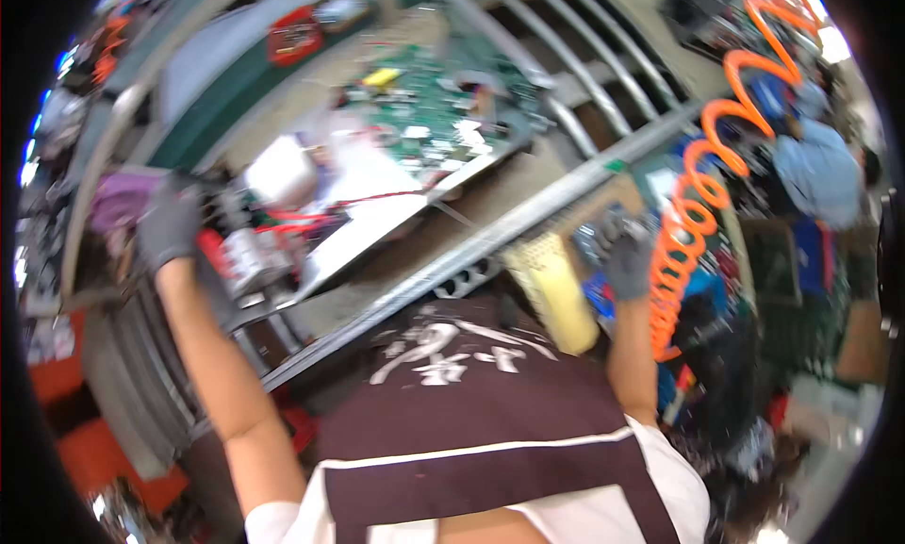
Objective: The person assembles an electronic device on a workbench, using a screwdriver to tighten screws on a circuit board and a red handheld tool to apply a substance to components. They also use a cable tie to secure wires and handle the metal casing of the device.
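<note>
Overhead, red sign (294, 35); left hand (170, 225) near red-labelled canister (243, 256).

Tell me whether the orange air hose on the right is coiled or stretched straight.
Coiled. The orange air hose runs in loops from the upper right down past the gloved right hand; the loops near that hand sit tight, those higher up spread wider.

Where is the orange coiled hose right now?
In the head view, the orange coiled hose hangs at the person's right, running from upper right down beside the gloved right hand and the pale yellow perforated piece.

Motion blur: green circuit board (443, 110) parts unreadable; right hand (627, 256) grip can't tell.
</note>
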### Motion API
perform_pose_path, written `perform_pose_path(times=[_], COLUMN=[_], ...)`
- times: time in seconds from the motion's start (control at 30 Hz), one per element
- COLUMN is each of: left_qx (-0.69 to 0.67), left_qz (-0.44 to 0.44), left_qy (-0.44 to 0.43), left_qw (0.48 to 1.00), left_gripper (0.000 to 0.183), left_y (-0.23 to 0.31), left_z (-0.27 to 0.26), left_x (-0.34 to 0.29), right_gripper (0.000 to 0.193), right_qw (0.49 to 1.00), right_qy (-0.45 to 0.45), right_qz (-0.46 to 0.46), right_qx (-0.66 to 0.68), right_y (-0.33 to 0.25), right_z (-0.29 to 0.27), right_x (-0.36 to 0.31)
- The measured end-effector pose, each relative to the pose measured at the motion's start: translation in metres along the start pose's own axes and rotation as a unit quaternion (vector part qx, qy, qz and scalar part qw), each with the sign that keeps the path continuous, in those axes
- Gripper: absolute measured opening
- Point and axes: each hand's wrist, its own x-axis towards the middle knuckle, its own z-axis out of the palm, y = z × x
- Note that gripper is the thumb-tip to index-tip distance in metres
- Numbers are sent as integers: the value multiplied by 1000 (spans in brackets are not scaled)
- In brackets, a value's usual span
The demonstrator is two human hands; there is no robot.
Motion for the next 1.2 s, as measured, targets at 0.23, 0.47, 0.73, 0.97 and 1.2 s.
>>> perform_pose_path(times=[0.23, 0.47, 0.73, 0.97, 1.2], left_qx=[20, 19, 4, 3, 14], left_qz=[-84, -96, -126, -143, -154], left_qy=[35, -9, 4, -5, -2], left_qw=[996, 995, 992, 990, 988], left_gripper=[29, 32, 36, 32, 33], left_y=[34, 53, 47, 53, 55], left_z=[-32, -40, -31, -37, -34], left_x=[-9, -5, -11, -11, -10], right_gripper=[20, 21, 27, 25, 23], right_qw=[842, 537, 508, 521, 511], right_qy=[-342, -501, -563, -499, -440], right_qz=[-146, -278, -236, -187, -318], right_qx=[-390, -619, -608, -667, -666], right_y=[52, 153, 185, 176, 190], right_z=[263, 385, 392, 396, 388], right_x=[56, 174, 175, 165, 152])
